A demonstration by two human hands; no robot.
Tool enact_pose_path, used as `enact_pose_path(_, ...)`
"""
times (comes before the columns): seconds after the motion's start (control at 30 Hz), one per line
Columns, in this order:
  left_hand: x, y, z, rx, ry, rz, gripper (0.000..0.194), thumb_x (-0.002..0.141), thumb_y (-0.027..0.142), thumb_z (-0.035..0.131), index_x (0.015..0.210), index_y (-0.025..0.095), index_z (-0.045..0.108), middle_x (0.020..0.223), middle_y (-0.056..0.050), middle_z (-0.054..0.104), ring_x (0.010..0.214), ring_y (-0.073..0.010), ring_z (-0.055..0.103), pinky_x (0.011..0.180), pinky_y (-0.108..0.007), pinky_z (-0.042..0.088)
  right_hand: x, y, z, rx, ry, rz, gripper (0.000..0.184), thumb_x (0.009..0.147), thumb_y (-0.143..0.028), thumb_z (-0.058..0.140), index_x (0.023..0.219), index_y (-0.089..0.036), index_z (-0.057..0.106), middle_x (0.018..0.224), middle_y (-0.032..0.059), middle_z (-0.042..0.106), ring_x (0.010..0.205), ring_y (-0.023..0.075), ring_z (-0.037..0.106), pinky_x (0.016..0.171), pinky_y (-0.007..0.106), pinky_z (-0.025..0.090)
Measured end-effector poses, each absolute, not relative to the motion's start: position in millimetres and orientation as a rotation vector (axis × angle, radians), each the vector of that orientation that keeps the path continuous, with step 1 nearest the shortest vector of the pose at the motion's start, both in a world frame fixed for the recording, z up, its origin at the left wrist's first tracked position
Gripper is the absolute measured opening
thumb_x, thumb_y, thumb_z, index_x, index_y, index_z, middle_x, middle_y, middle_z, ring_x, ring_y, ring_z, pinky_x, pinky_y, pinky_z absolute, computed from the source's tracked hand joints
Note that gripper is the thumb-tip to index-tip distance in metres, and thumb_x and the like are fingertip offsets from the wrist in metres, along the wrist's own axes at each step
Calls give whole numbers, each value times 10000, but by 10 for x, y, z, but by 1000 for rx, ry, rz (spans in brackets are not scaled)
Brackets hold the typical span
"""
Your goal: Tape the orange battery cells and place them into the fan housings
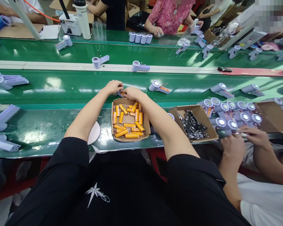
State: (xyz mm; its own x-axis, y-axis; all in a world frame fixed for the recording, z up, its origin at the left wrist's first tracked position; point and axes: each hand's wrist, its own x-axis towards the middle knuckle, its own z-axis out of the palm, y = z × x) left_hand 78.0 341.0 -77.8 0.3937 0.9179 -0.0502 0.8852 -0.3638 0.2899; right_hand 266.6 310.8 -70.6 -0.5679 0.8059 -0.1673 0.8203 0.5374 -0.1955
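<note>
Work position: directly ahead of the torso, at the near edge of the green belt.

Left hand [114, 87] and right hand [132, 93]: close together above the far edge of the battery tray [128, 119], fingers bent, tips drawn in toward a small lavender housing [119, 94]. Housing mostly covered by fingers; cannot tell whether pinching housing, wire or both.

Battery tray: open, shallow, cardboard, set on the near ledge between the forearms. Contains loose orange cylinders [129, 125], lying at mixed angles, some crossed over others, with bare cardboard visible near the middle.

Parts box [211, 125]: open cardboard, to the right of the right forearm. Contains a jumbled heap of black components [194, 125]; too small to identify further.

Far-right carton [273, 117]: brown cardboard, beyond a dense group of lavender fan units [241, 116]. Cannot tell whether holding any of the group.

Just in front of the group: a co-worker's hands [233, 147], fingertips together at a small pale part.

On the belt, right of the right hand: one lavender fan unit [155, 85], on its side, orange cylinder visible in the open handle.

Across the belt: clear upright holder [99, 30], beside a white bottle [85, 23].
</note>
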Motion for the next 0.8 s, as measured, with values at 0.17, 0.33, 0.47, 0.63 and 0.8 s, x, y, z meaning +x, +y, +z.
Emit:
enact_pose_path(0.17,826,3398,-748,2369,1595,208,301,1002,366,629,1202,260,828,1238,-67,839,1192,-258,731,1031,-326,519,2786,3141,-653,1361,2728,-454,362,1050,-332,683,1383,-283,818,1228,80,870,1031,276,789,897,318,528)
enact_pose_path(0.33,901,3417,-749,2342,1613,239,303,1005,374,622,1198,272,832,1212,-63,839,1177,-255,724,1038,-330,527,3065,3120,-688,1487,2785,-723,444,1059,-283,657,1491,-231,748,1197,60,881,1001,249,791,934,316,540)
enact_pose_path(0.47,981,3406,-751,2331,1679,262,310,1014,392,607,1204,296,831,1226,-82,827,1196,-291,717,1056,-378,537,3091,3129,-638,1450,2828,-537,381,1066,-290,638,1402,-256,813,1359,74,839,1198,295,785,1027,343,538)
enact_pose_path(0.63,1058,3387,-763,2330,1719,247,327,1017,404,596,1233,310,822,1246,-91,820,1188,-313,725,1031,-408,555,2945,3156,-566,1350,2718,-299,391,1056,-338,684,1424,-271,797,1303,123,849,1153,328,799,946,354,540)
enact_pose_path(0.8,1170,3446,-816,2325,1708,224,283,1000,371,616,1171,302,831,1225,-90,821,1163,-305,736,1022,-402,557,2888,3179,-573,1330,2636,-150,319,1054,-367,679,1282,-218,845,1199,170,860,1082,350,810,918,381,556)
